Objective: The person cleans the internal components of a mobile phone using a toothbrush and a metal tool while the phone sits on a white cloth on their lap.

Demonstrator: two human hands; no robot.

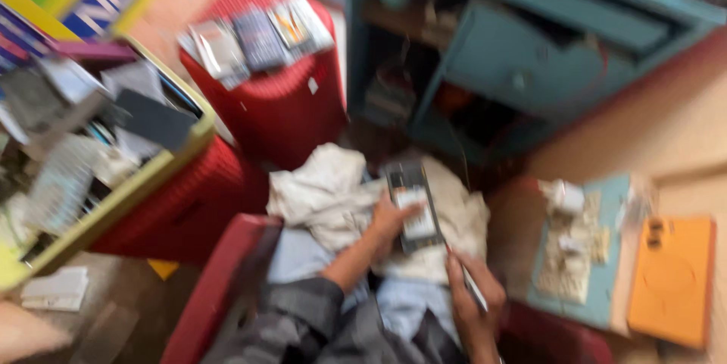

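The picture is blurred by motion. My left hand [388,220] holds a flat dark rectangular device [413,205] with a pale panel on it, resting on a crumpled whitish cloth [326,186] in my lap. My right hand [473,292] sits lower right of the device and grips a thin light-coloured tool [471,286]. A grey sleeve covers my left forearm.
Two red ribbed stools [280,106] stand to the left; one carries several flat devices. A yellow-edged tray [113,182] of parts lies far left. A teal metal cabinet [522,61] is ahead. To the right are a blue mat [598,273] and an orange case [672,277].
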